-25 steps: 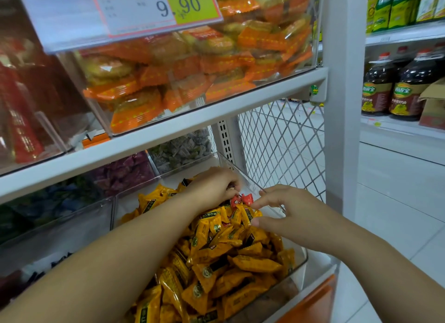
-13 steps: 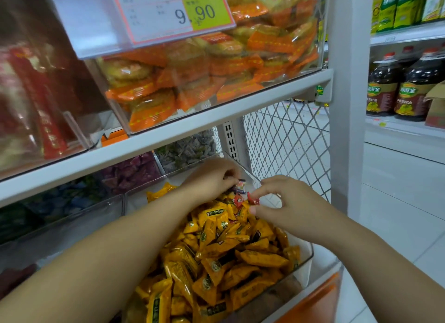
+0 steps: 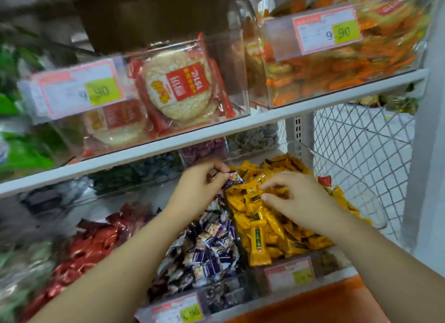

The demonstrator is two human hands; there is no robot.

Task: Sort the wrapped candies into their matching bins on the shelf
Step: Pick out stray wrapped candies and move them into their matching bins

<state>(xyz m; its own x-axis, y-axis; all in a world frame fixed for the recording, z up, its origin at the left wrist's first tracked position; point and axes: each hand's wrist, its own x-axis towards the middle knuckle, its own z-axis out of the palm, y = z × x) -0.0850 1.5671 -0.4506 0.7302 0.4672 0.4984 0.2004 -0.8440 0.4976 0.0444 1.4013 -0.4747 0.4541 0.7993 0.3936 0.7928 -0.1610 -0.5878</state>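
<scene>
Left hand [image 3: 199, 186] moved, pinching purple candy [image 3: 233, 180], toward purple-candy bin [image 3: 225, 296]; right hand [image 3: 299, 201] relaxed.

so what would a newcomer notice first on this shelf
The heap of yellow candies in the lower right bin grabs the eye, with the right hand over it. Just left, the left hand pinches a purple-wrapped candy. On the shelf above, a big round cracker pack with a red label stands out.
</scene>
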